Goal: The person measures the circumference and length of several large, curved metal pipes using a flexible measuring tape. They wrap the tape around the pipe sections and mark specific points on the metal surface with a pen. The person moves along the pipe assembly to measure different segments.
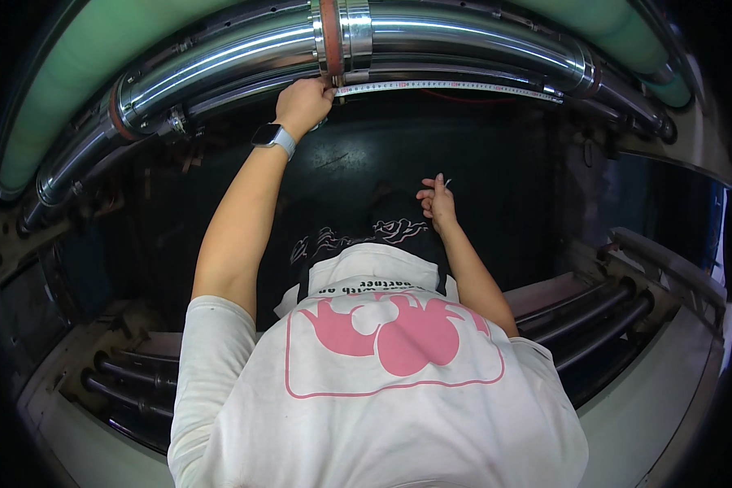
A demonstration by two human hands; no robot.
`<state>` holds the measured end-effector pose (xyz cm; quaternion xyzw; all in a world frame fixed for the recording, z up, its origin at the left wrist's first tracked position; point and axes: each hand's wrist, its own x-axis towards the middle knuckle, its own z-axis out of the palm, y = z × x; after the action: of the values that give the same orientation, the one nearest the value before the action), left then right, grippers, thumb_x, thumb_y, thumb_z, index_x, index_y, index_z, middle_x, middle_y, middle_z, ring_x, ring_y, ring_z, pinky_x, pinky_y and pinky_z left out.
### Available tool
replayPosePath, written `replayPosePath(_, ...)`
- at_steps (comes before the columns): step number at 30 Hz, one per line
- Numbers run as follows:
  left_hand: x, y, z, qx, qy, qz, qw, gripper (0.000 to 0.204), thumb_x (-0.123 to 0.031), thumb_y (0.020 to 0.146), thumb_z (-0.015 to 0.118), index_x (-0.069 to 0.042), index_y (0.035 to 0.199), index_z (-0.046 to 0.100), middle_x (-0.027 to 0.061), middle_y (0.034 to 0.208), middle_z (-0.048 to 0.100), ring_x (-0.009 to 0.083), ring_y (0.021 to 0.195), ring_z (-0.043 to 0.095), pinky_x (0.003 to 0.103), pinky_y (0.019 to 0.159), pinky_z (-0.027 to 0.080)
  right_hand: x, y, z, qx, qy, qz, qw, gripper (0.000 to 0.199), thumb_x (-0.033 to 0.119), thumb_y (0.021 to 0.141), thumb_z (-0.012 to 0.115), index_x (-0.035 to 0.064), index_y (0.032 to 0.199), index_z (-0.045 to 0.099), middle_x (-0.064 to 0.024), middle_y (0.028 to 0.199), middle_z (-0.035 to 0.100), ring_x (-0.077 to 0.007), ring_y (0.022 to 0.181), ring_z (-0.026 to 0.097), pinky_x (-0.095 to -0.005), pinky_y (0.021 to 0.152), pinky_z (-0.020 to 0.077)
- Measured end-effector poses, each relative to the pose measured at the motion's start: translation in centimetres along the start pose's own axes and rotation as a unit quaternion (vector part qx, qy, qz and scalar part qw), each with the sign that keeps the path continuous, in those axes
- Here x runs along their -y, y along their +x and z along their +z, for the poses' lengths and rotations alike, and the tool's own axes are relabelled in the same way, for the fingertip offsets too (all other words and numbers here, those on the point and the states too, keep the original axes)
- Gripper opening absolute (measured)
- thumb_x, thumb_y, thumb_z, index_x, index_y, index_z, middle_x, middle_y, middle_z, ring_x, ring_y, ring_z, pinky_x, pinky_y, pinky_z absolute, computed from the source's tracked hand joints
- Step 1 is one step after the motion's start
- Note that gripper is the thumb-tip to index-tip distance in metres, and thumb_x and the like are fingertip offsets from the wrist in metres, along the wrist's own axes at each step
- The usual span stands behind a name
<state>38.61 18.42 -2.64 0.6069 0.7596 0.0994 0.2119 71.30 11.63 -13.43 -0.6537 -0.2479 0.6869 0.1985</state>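
Observation:
My left hand (304, 106) reaches up to the shiny metal roller (228, 53), its fingers pinched at the left end of a tape measure (431, 84). The tape's pale, marked blade stretches to the right along the roller's underside, close to a thin bar. Above my fingertips a reddish-brown ring (330, 37) encircles the roller, beside a bright metal collar (355, 32). My right hand (439, 205) is lower, in front of my body and away from the roller. Its fingers are curled, with a small thin pale thing sticking out by the thumb; its kind cannot be made out.
A large green roller (138, 32) curves behind the metal one. More brownish rings (118, 114) sit along the shaft. Dark bars (602, 321) in pale machine frames flank me on both sides. A thin red line (464, 98) hangs below the tape.

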Motion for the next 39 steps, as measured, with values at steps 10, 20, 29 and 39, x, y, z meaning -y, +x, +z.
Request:
replayPosePath(10, -0.9, 0.0, -0.4, -0.012, 0.004, -0.033, 0.999, 0.029, -0.035, 0.081, 0.053, -0.008, 0.085, 0.064, 0.0171, 0.08, 0.062, 0.034, 0.08, 0.058, 0.042, 0.069, 0.045, -0.4, 0.1, -0.3, 0.003, -0.001, -0.006, 1.0, 0.055, 0.053, 0.088, 0.034, 0.0025, 0.105, 0.048, -0.0049, 0.062, 0.053, -0.0058, 0.038, 0.033, -0.0198, 0.033, 0.0233)
replayPosePath(20, -1.7, 0.0, -1.1, 0.012, 0.027, -0.052, 0.998, 0.025, -0.03, 0.079, 0.051, -0.011, 0.088, 0.065, 0.0145, 0.082, 0.063, 0.0316, 0.081, 0.059, 0.042, 0.071, 0.046, -0.2, 0.3, -0.3, 0.002, -0.007, -0.004, 1.0, 0.055, 0.053, 0.088, 0.034, 0.0028, 0.106, 0.048, -0.0055, 0.062, 0.053, -0.0057, 0.039, 0.033, -0.0195, 0.034, 0.0235)
replayPosePath(29, 0.4, -1.0, 0.2, 0.029, -0.047, 0.085, 0.995, 0.026, -0.033, 0.08, 0.054, -0.008, 0.082, 0.062, 0.0145, 0.075, 0.061, 0.0325, 0.072, 0.058, 0.042, 0.064, 0.046, 0.4, -0.1, 0.2, 0.008, -0.015, -0.001, 1.0, 0.055, 0.053, 0.088, 0.034, 0.0035, 0.106, 0.047, -0.0049, 0.063, 0.053, -0.0055, 0.039, 0.033, -0.0194, 0.034, 0.0218)
replayPosePath(39, 2.8, -6.8, -2.2, 0.086, -0.074, 0.229, 0.967, 0.019, -0.024, 0.082, 0.052, -0.006, 0.078, 0.057, 0.015, 0.069, 0.058, 0.0319, 0.068, 0.057, 0.041, 0.062, 0.045, 0.4, -2.2, 6.4, 0.005, -0.05, -0.01, 0.999, 0.053, 0.053, 0.089, 0.033, 0.0051, 0.106, 0.048, -0.0029, 0.061, 0.053, -0.0056, 0.041, 0.032, -0.0198, 0.035, 0.022)
